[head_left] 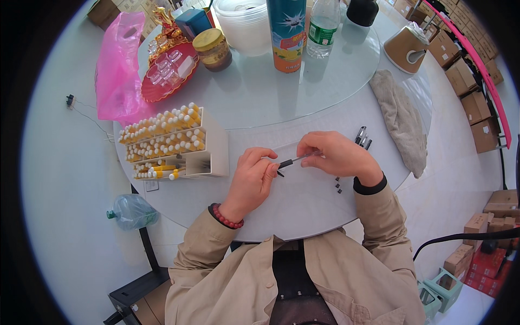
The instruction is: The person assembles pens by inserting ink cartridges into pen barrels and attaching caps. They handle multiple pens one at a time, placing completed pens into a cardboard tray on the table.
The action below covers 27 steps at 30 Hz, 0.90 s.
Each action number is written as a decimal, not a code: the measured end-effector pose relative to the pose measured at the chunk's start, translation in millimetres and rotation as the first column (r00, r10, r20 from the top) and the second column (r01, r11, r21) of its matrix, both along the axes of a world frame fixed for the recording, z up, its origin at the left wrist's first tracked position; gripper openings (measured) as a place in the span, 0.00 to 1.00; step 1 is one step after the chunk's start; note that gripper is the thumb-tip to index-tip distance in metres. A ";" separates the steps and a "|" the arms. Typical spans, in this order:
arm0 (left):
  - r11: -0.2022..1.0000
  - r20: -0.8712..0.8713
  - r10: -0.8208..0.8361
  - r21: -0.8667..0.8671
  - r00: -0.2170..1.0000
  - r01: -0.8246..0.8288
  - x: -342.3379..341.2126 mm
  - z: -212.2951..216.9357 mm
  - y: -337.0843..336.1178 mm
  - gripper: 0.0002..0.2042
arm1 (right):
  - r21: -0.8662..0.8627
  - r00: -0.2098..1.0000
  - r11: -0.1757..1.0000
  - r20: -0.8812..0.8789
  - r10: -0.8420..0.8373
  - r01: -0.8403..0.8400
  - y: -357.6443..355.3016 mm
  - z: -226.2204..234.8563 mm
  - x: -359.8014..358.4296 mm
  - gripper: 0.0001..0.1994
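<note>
Pen, slim with a black grip section, lies level between both hands above the round white desk. Left hand pinches its black tip end with curled fingers; right hand closes on the other end. Left of them a white rack holds rows of yellow, white-capped tubes. Small black parts lie just beside the right wrist, a grey cloth farther right.

Black pen, white table
</note>
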<state>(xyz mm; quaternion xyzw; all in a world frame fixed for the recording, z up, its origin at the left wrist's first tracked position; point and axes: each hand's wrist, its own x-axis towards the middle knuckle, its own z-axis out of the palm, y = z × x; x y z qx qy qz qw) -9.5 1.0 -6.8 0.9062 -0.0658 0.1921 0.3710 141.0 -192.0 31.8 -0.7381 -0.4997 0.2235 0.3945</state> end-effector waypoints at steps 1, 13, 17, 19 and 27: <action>1.000 0.002 0.004 0.000 1.000 -0.004 0.0 -0.1 -0.1 0.12 | 0.065 0.999 0.998 0.028 -0.019 0.017 -0.5 0.6 -0.2 0.09; 0.999 -0.009 0.040 -0.009 0.999 -0.040 0.4 -1.1 -0.9 0.11 | -0.122 0.992 0.992 -0.116 -0.039 0.025 -8.1 3.4 7.2 0.08; 0.996 0.001 0.078 0.046 0.997 -0.078 1.3 -2.0 -1.1 0.07 | -0.102 0.992 0.987 -0.017 -0.126 0.124 -16.2 5.1 16.1 0.08; 0.996 0.006 0.076 0.053 0.997 -0.076 1.8 -2.9 -1.9 0.04 | -0.073 0.987 0.985 0.002 -0.160 0.160 -20.8 6.2 19.9 0.08; 0.993 0.029 0.061 0.096 0.998 -0.064 3.8 -7.8 -2.7 0.07 | -0.061 0.953 0.952 -0.026 -0.301 0.300 -36.3 17.4 26.1 0.08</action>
